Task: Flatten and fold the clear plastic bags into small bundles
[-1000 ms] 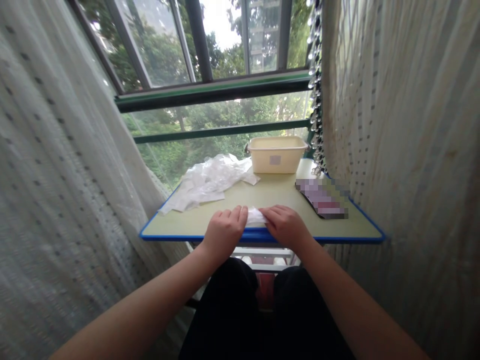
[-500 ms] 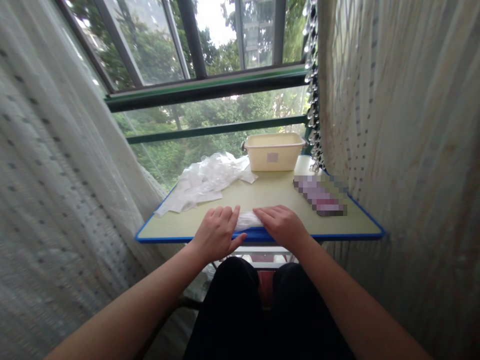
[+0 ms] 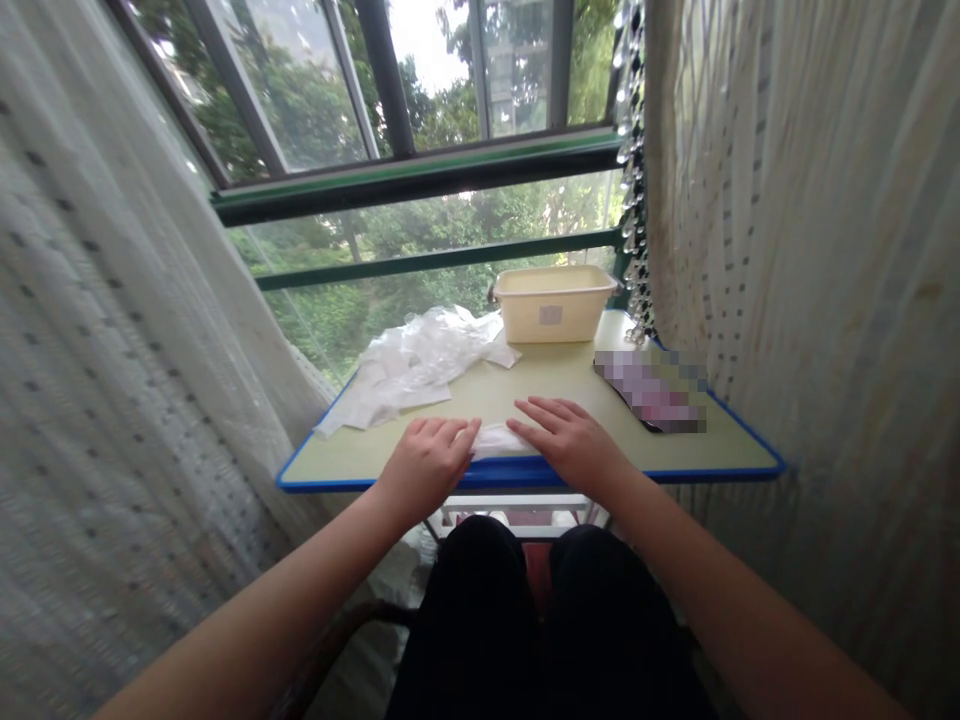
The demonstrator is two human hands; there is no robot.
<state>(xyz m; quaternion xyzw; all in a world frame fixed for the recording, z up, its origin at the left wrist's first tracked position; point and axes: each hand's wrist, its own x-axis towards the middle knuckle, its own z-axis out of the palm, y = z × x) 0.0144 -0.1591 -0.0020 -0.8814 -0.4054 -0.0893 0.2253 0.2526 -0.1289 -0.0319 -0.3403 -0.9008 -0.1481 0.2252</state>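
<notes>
A narrow folded strip of thin, whitish, see-through plastic [image 3: 495, 440], apparently a plastic bag, lies along the front edge of the small table [image 3: 337, 462]. My left hand [image 3: 426, 458] rests palm down on its left end, fingers laid flat over it and thumb out of sight. On the right end is my right hand [image 3: 574, 440], its fingers stretched out and a little apart, fingertips on or just over the plastic. The ends beneath both hands are hidden. Farther back on the left, a loose pile of similar white plastic [image 3: 420, 355] spreads over the tabletop.
A cream plastic bin [image 3: 559, 310] with a small label stands at the back. To the right lies a flat, pixelated pinkish item [image 3: 649, 390]. Curtains [image 3: 810, 250] hang on both sides, with a bead strand [image 3: 636, 200] by the window. My knees [image 3: 484, 570] are under the table edge.
My right hand's fingers have lifted and spread slightly. My left thumb, stretched out before over the table edge, is now tucked from view. The strip stays at the front edge.
</notes>
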